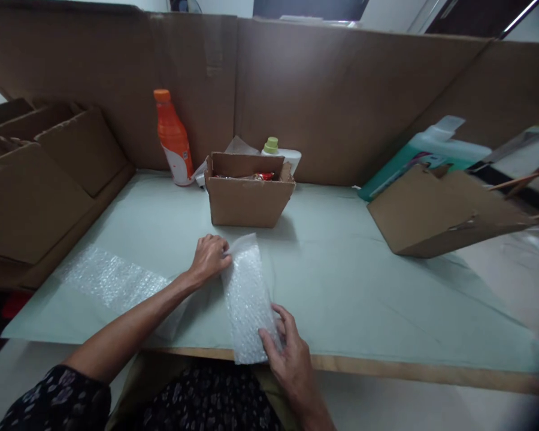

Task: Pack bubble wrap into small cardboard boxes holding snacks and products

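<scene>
Hands, left hand and right hand, pinch bubble-wrapped bundle; orange bottle label unreadable.

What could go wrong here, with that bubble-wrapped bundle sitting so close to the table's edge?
The bubble-wrap bundle overhangs the table's front edge, so it might slip off if the right hand lets go. The wrap's far end looks loose under the left hand and could unroll. A stray reach might also knock the orange bottle.
</scene>
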